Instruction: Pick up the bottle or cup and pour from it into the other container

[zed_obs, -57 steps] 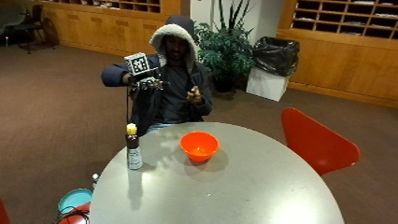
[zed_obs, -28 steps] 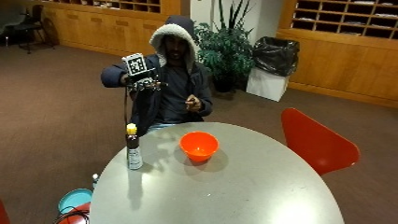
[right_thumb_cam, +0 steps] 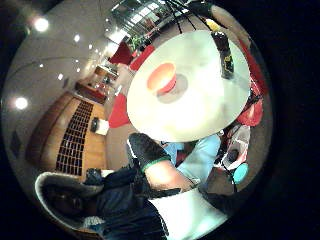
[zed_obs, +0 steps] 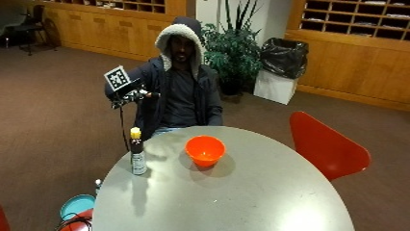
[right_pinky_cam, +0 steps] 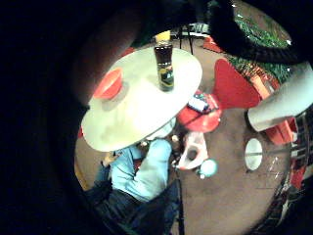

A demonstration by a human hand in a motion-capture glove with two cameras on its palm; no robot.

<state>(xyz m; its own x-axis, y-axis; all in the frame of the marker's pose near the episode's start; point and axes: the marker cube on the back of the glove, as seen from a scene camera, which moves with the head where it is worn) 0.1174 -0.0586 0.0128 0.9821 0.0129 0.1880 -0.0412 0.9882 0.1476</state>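
A dark bottle (zed_obs: 137,155) with a yellow cap stands on the table's (zed_obs: 256,202) left side, just left of an orange bowl (zed_obs: 205,150) that looks empty. The gloved right hand (zed_obs: 131,94) is raised above the bottle holding nothing; I cannot tell how its fingers stand. Only the palm views show the floor clutter beside the table.

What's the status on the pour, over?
Gloved right hand raised above the bottle, holding nothing. Bottle upright on the table, cap on, untouched. Orange bowl stands apart beside it. Nothing between hand and bottle.

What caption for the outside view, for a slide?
Seated person raises gloved right hand above a dark yellow-capped bottle standing beside an orange bowl on a round table.
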